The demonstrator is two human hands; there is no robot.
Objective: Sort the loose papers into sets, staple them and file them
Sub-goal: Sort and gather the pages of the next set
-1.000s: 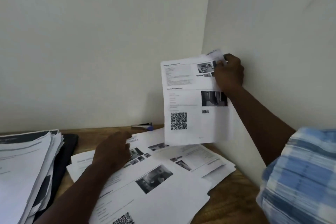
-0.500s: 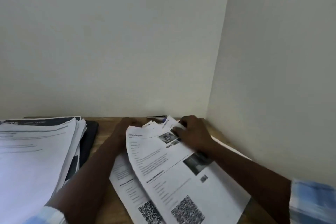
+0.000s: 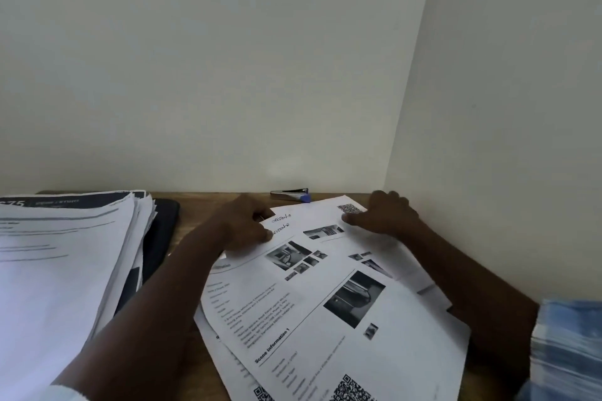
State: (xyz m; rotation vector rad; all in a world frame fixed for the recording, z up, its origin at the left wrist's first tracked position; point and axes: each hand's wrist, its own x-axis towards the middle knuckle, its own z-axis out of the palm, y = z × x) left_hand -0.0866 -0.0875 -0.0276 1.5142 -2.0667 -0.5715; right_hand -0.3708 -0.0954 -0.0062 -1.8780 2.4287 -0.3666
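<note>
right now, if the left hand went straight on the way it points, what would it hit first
Probably the stapler, lying just beyond the left hand against the back wall; depth is unclear, so it might pass beside it and reach the wall.

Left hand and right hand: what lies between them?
Head view: loose printed sheets span the gap between left hand and right hand, one bearing handwriting.
</note>
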